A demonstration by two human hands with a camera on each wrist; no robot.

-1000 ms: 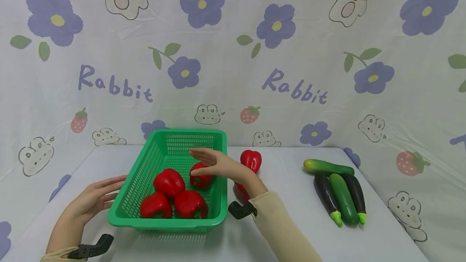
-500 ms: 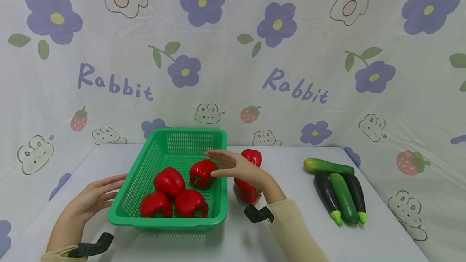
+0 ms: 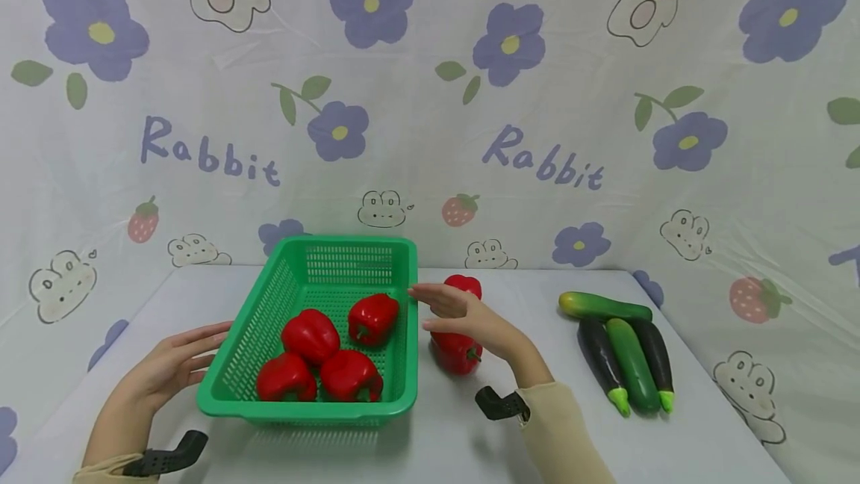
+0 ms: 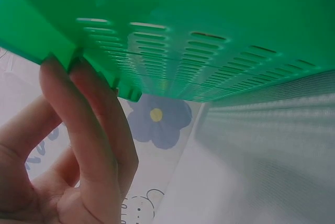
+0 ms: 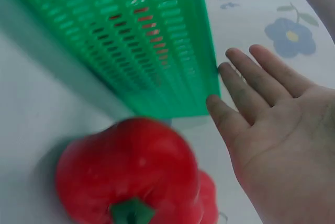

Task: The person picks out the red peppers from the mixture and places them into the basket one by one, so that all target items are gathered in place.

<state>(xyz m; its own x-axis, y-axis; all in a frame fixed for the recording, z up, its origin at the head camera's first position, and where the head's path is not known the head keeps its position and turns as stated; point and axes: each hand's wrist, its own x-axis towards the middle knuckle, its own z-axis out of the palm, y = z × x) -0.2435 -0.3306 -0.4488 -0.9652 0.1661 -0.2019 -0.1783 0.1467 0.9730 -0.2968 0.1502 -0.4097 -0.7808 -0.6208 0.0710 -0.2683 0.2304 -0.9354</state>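
A green plastic basket (image 3: pixel 222 376) stands left of the table's middle. Several red bell peppers (image 3: pixel 311 337) lie inside it, one (image 3: pixel 372 319) apart near its right wall. My left hand (image 3: pixel 164 372) is at the basket's left side, fingers straight and fingertips right at the rim, as the left wrist view also shows. My right hand (image 3: pixel 473 320) hovers just outside the right wall with fingers extended and nothing held. Beneath and behind it, two more bell peppers rest on the table, a nearer one (image 3: pixel 457 353) and a farther one (image 3: pixel 465 284) partly hidden by the hand.
On the table's right side lie a yellow-tipped cucumber (image 3: pixel 605 307), a green cucumber (image 3: pixel 633 366) and two dark eggplants (image 3: pixel 601 364). A patterned cloth (image 3: pixel 416 95) with flowers and rabbits hangs behind the white table (image 3: pixel 524 364).
My right hand has moved right, from over the pepper in the basket to outside its right wall, leaving that pepper uncovered. My left hand stays in place.
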